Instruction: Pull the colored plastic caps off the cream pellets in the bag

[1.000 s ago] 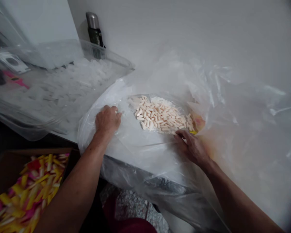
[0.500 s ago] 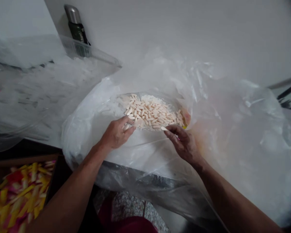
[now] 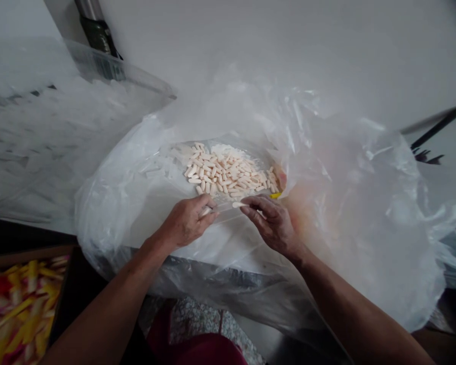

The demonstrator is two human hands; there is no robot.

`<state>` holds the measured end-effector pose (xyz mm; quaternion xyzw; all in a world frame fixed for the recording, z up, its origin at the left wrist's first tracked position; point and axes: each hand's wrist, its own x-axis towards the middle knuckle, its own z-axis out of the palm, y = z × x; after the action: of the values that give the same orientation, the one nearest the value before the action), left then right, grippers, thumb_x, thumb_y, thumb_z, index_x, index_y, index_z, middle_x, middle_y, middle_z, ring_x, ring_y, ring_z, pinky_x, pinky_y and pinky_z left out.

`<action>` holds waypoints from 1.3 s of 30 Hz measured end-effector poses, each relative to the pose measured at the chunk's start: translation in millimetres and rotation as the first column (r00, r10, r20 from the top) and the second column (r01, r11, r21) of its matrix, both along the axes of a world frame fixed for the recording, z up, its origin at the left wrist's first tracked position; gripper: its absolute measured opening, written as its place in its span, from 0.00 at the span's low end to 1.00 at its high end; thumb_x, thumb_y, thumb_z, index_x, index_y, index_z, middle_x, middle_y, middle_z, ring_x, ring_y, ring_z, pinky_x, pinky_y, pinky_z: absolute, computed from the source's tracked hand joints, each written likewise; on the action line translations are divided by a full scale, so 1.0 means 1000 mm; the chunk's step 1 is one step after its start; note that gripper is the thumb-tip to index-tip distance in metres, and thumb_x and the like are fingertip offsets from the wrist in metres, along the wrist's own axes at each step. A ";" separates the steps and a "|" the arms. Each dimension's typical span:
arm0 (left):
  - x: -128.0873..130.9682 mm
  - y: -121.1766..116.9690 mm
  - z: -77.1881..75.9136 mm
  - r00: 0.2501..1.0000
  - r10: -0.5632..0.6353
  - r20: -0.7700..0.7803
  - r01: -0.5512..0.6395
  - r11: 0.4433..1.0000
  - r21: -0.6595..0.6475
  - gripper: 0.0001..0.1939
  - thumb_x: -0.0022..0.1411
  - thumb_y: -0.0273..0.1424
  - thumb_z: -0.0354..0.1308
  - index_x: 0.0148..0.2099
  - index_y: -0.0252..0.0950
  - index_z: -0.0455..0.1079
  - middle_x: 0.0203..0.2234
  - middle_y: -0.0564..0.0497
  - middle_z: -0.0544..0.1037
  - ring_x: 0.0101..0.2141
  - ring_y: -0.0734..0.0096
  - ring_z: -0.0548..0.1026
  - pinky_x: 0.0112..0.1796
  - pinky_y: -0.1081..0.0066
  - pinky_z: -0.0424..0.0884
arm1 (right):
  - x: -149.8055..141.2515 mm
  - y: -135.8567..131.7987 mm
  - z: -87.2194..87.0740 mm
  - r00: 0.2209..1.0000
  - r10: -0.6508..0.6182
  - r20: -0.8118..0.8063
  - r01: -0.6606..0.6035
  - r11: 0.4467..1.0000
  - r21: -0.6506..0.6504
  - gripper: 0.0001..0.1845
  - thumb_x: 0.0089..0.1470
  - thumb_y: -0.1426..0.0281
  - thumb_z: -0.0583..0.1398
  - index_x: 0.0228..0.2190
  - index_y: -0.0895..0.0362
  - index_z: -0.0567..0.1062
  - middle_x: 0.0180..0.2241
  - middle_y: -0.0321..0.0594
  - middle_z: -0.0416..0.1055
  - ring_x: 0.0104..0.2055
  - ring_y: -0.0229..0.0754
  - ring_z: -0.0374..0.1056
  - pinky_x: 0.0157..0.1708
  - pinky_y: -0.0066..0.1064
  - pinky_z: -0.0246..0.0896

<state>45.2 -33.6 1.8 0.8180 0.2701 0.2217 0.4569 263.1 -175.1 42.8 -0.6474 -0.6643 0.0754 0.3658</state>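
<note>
My right hand (image 3: 269,220) pinches a small cream-coloured stick (image 3: 239,205) with a rounded end, which points left toward my other hand. My left hand (image 3: 190,220) is closed, thumb against curled fingers, around something pale and clear that is mostly hidden. A faint see-through piece shows between the two hands, too blurred to name. Just beyond my fingers, a heap of similar cream sticks (image 3: 228,172) lies in a large clear plastic bag (image 3: 110,187) spread open. A yellow piece (image 3: 275,195) lies beside my right fingers.
To the left stands a clear plastic bin (image 3: 26,157) of see-through pieces. A box (image 3: 23,249) with yellow, pink and cream pieces is at lower left. A dark green flask (image 3: 99,38) stands by the white wall. The bag's loose folds spread far right.
My right hand has moved left with the cream stick, closing the gap to my left hand. The view has shifted slightly to the right.
</note>
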 end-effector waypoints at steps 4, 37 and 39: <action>0.000 -0.003 -0.003 1.000 -0.019 0.008 0.019 1.000 0.014 0.09 0.67 0.40 0.63 0.44 0.42 0.76 0.24 0.56 0.75 0.23 0.71 0.68 0.28 0.72 0.63 | -0.004 0.000 0.002 0.998 0.051 0.031 -0.052 0.998 0.026 0.10 0.71 0.67 0.61 0.51 0.51 0.79 0.41 0.42 0.79 0.43 0.42 0.76 0.44 0.36 0.75; 0.005 -0.004 -0.006 0.970 0.158 0.185 -0.120 0.972 -0.204 0.17 0.67 0.44 0.64 0.51 0.39 0.79 0.39 0.49 0.83 0.35 0.67 0.78 0.38 0.70 0.73 | 0.106 0.000 -0.009 0.756 -0.209 0.621 0.524 0.761 -0.382 0.16 0.67 0.69 0.56 0.50 0.53 0.81 0.55 0.49 0.79 0.52 0.55 0.77 0.46 0.41 0.70; 0.005 -0.004 -0.005 0.971 0.151 0.187 -0.111 0.972 -0.207 0.16 0.67 0.43 0.64 0.50 0.39 0.80 0.40 0.49 0.84 0.36 0.66 0.78 0.39 0.69 0.74 | 0.106 0.002 -0.009 0.761 -0.207 0.615 0.517 0.766 -0.382 0.12 0.67 0.68 0.57 0.44 0.53 0.81 0.51 0.48 0.81 0.50 0.53 0.77 0.45 0.38 0.69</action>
<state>50.0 -37.5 -3.6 0.7228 0.2964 0.3058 0.5442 368.7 -173.3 33.7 -0.8367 -0.5472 -0.0046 -0.0220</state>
